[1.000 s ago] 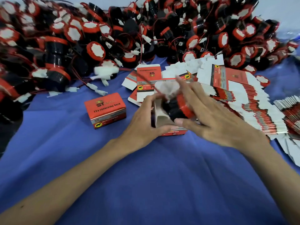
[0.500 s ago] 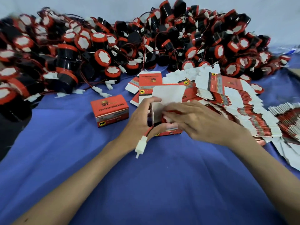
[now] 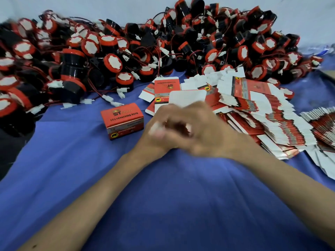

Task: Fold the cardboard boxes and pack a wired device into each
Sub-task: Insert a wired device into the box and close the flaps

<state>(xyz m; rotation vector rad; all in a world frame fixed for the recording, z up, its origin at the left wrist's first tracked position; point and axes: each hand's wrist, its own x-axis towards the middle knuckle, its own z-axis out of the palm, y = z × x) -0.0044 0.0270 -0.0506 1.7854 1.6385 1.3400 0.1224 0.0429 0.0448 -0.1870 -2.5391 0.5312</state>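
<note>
Both hands meet over one cardboard box at the middle of the blue cloth, and motion blur smears them. Only the box's white lid flap (image 3: 187,98) shows, standing up behind the fingers. My left hand (image 3: 155,136) wraps round the box's left side. My right hand (image 3: 210,131) lies over its top and right side with curled fingers, and its grip is too blurred to read. The wired device and its white plug are hidden under the hands. A closed red box (image 3: 122,120) stands just left of my left hand.
A big heap of black-and-red wired devices (image 3: 112,57) fills the back and left, with white plugs trailing onto the blue cloth (image 3: 172,196). Stacks of flat unfolded box blanks (image 3: 268,113) fan out at the right, close to my right wrist.
The device went down into the box. The white plug that hung below my left hand is gone from sight. Both hands have closed in tighter over the box.
</note>
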